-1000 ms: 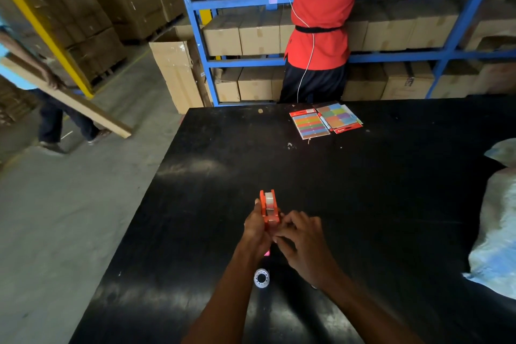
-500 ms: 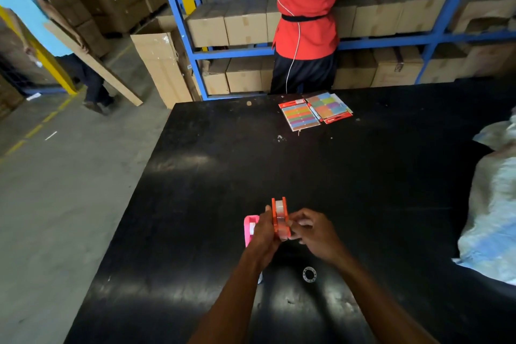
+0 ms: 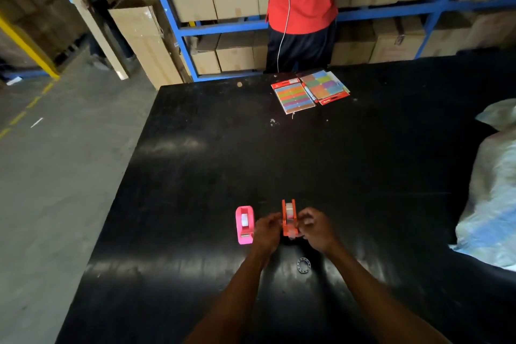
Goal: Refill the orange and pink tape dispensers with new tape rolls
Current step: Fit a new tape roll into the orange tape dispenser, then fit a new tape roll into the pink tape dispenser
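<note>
A: Where is the orange dispenser [image 3: 289,217]?

B: Standing upright on the black table [image 3: 195,176], near its close edge, with a clear tape roll [image 3: 290,211] seated between its two side walls.

A: And the hands?

B: The left hand [image 3: 266,230] is closed against the left side of the orange dispenser, fingers curled on its wall. The right hand [image 3: 314,227] is curled at its right side, fingertips pinched together at the near, lower end. Whether a strip of tape sits between those fingertips I cannot tell.

A: The pink dispenser [image 3: 245,225]?

B: Just left of the orange dispenser, past the left hand, flat on the table and apart from the hand. It also carries a clear roll.

A: Anything else close by?

B: A small empty ring [image 3: 303,265] lies on the table nearer the person than the orange dispenser, between the two forearms. Far beyond the orange dispenser, packs of coloured sticky notes [image 3: 310,91] lie at the table's far edge. A white plastic bag [image 3: 491,190] sits well to the right.
</note>
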{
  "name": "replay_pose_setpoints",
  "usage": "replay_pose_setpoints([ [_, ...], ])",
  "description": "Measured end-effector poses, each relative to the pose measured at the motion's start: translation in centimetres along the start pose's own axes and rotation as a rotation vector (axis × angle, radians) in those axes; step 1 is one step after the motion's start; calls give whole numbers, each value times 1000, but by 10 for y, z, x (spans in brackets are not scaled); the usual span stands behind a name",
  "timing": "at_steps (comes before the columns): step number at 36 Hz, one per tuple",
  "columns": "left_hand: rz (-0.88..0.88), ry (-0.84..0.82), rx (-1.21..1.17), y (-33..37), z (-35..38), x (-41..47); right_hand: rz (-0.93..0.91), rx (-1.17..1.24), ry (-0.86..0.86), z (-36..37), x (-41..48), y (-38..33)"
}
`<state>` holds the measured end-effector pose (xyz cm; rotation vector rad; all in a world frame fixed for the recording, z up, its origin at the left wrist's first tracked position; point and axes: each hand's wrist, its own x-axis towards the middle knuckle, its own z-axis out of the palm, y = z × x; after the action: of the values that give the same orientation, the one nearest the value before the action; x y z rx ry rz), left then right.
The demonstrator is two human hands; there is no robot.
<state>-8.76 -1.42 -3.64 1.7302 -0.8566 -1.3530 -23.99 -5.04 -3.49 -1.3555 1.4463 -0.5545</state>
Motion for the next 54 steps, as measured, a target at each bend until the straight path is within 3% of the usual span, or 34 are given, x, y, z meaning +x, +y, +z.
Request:
replay_pose_setpoints([
  [11,-20,-43,141,1,6,-7,-2,-114,17,28,19,44],
  [29,53,-145,120,1,4,-11,29,-207,59,24,8,24],
  [45,112,-39,371,7,-28,-14,-3,-272,113,8,-4,9],
  [54,111,59,207,9,-71,-23,-86,-307,141,19,-15,-10],
])
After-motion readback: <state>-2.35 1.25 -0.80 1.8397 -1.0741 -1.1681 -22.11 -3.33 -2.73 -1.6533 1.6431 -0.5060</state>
